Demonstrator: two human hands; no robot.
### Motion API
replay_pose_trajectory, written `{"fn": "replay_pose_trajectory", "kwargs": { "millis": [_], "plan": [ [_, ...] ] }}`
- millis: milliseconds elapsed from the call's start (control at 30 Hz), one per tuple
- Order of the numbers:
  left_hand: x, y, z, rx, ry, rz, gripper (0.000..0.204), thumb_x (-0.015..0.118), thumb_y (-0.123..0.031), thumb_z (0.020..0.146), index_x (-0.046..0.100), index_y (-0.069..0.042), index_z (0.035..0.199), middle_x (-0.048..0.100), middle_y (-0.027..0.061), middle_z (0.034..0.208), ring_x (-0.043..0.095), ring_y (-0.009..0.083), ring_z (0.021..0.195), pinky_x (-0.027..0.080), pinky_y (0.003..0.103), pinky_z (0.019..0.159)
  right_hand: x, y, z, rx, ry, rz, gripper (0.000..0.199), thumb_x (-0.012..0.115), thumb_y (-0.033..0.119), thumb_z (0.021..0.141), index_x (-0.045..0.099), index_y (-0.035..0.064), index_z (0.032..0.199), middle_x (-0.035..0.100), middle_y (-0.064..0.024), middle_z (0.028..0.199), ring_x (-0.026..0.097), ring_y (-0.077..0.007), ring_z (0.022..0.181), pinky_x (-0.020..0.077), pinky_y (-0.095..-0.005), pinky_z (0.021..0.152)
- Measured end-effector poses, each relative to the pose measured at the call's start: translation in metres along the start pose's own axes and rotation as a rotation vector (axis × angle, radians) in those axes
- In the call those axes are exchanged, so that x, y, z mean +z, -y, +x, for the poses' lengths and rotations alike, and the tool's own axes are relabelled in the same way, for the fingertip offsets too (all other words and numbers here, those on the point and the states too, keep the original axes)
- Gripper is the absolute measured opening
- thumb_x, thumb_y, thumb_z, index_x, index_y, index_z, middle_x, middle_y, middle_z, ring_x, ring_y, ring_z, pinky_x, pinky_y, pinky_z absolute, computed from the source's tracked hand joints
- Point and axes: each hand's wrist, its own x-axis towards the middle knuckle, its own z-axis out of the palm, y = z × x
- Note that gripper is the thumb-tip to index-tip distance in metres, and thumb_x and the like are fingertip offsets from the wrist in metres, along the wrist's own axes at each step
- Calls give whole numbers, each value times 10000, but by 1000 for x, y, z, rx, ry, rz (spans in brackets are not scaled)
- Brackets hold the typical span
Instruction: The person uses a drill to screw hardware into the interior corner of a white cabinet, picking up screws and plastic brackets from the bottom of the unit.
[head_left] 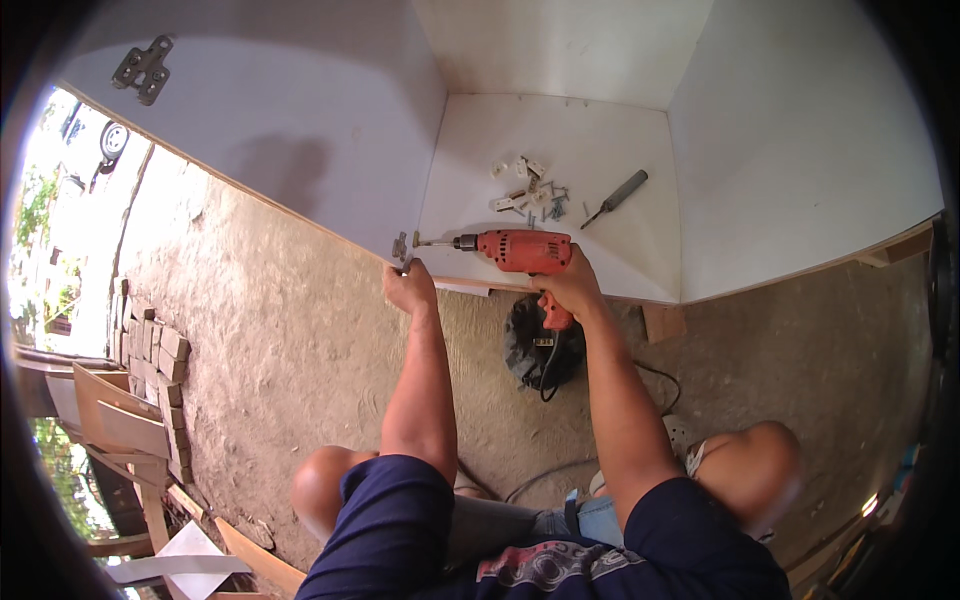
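My right hand (572,287) is wrapped around the handle of a red corded power drill (525,250), which lies level and points left. A long thin bit (437,243) in its chuck reaches toward the left panel of a white cabinet (340,150). Against that panel, near the front edge, is a small metal hinge plate (400,246). The fingers of my left hand (411,290) are closed at the plate's lower end, partly hiding it. A similar hinge plate (143,70) sits farther up the same panel.
Several screws (556,205) and small hinge parts (520,185) lie loose inside the cabinet, beside a grey-handled screwdriver (615,198). Below the drill, a dark bag-like bundle (540,345) sits on the rough floor (300,330), with a black cord (662,378) nearby. Bricks (160,350) and wood offcuts (130,425) are at left.
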Motion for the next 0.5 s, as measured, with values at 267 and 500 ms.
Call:
{"fn": "replay_pose_trajectory", "kwargs": {
  "millis": [267, 500],
  "plan": [
    [-2, 3, -20, 59, -75, 96, 349, 794, -237, 851, 679, -23, 1102, 686, 114, 1009, 665, 336, 1003, 491, 467, 949, -30, -20, -13, -113, -70, 285, 523, 827, -74, 776, 537, -3, 1205, 713, -124, 998, 669, -204, 594, 573, -363, 476],
    [6, -24, -79, 501, 57, 284, 262, 769, -203, 858, 606, -78, 1020, 604, 93, 984, 595, 340, 977, 432, 481, 902, -70, -3, 8, -224, -507, 707, 482, 797, -82, 840, 530, 41, 1222, 686, -111, 1033, 620, -192, 610, 584, -366, 516]
  ]
}}
